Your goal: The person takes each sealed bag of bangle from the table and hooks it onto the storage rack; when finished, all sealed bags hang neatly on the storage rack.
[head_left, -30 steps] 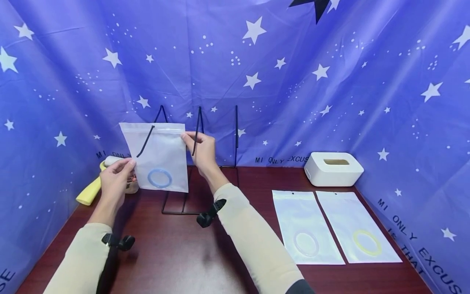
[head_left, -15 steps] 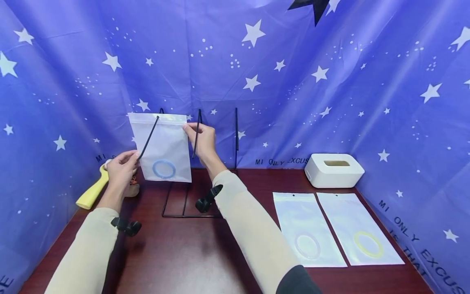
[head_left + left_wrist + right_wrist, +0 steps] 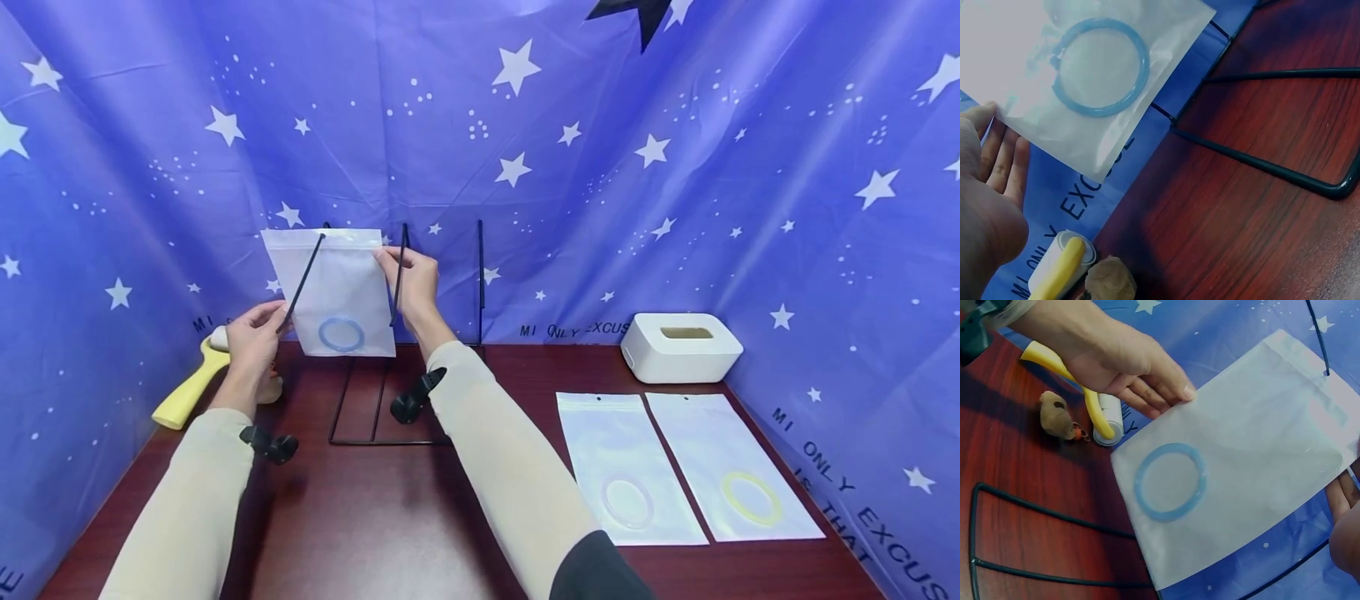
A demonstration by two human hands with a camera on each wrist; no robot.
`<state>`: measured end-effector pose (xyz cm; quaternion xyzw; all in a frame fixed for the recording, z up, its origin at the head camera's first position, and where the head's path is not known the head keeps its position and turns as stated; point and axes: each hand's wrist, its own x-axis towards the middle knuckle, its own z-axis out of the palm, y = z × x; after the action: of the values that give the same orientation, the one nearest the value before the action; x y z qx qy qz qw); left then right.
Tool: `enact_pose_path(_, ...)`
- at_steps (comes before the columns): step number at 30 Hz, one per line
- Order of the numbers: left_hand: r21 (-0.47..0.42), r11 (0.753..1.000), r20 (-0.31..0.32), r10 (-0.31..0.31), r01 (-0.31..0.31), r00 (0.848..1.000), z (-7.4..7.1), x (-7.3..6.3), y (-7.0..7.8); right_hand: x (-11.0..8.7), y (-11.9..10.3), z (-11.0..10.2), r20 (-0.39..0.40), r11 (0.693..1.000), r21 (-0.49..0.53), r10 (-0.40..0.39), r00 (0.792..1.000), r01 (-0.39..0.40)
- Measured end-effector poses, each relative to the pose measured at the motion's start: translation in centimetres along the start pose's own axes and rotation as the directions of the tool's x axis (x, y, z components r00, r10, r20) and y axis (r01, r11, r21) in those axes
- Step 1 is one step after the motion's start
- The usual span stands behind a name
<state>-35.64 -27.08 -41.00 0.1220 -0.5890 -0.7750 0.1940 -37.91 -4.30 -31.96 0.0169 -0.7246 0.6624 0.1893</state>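
Observation:
A white zip bag (image 3: 333, 279) with a blue ring (image 3: 1143, 62) showing through it hangs upright from a black wire rack (image 3: 481, 267). One slanted prong (image 3: 1319, 337) of the rack passes through the hole at the bag's top. My left hand (image 3: 253, 340) pinches the bag's left edge, beside the lower end of that prong. At the upper right edge, just below the zip strip, my right hand (image 3: 417, 287) pinches the bag between thumb and fingers; the middle prong (image 3: 399, 279) crosses in front of this hand.
On the right of the table lie a bag with a pale ring (image 3: 633, 450) and a bag with a yellow ring (image 3: 723, 450). Behind them stands a white tissue box (image 3: 682, 354). A yellow-handled roller (image 3: 187, 392) and a small brown toy (image 3: 1057, 415) sit at the left. Starry blue cloth surrounds the table.
The bag has risen and moved back along the prong, slightly to the right, and its lower end has swung up. My left hand has moved right and up with it; both hands keep their grip.

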Motion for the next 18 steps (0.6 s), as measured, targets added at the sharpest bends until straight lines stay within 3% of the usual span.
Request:
enact_pose_path(12, 0.089, 0.995, 0.011, -0.037, 0.036, 0.999, -1.2, -1.0, 0.3, -0.5, 2.3, -1.4, 0.051, 0.984, 0.173, -0.049, 0.997, 0.04)
enact_pose_path(18, 0.136, 0.99, 0.036, 0.025, -0.03, 0.999, -1.5, -3.6, -0.1, -0.9, 4.2, -4.0, 0.097, 0.976, 0.211, -0.071, 0.993, 0.049)
